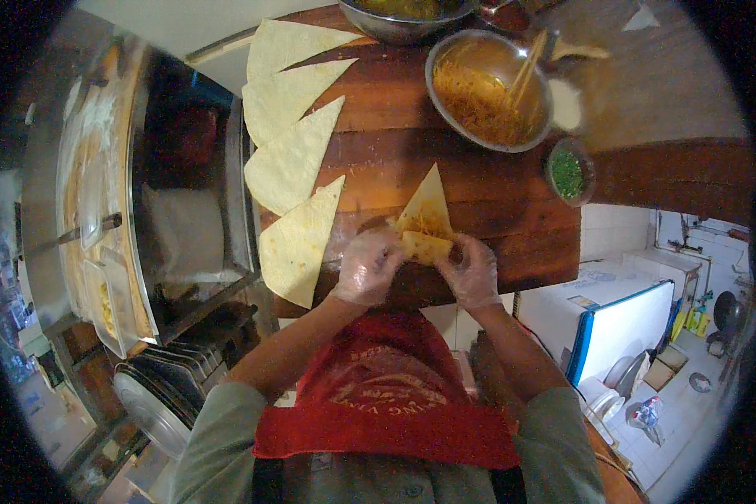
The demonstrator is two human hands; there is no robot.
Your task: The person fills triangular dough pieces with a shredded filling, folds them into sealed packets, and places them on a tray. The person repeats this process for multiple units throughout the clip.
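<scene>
your red apron fills the bottom of the view, with both forearms coming up from it to the near edge of the wooden counter. both hands wear thin clear gloves. your left hand has its grip pinched narrow on the left corner of a triangular wrapper, and your right hand has its grip pinched on the right corner of the same piece; the fingers of both hands press on its folded lower edge. the wrapper lies on the counter just in front of your hands, its point facing away from you, with a little shredded orange filling showing at the fold.

to the left of it, four more pale triangular wrappers lie in a row along the left edge of the counter, running away from you, each just overlapping or touching the next. left of the counter stands a metal cabinet with a dark opening.

farther on, to the right of your hands, a small bowl of chopped greens sits near the counter's right edge. beyond it a round metal bowl holds shredded orange filling, and a pair of chopsticks leans in it. another metal bowl is cut off by the top of the view.
</scene>
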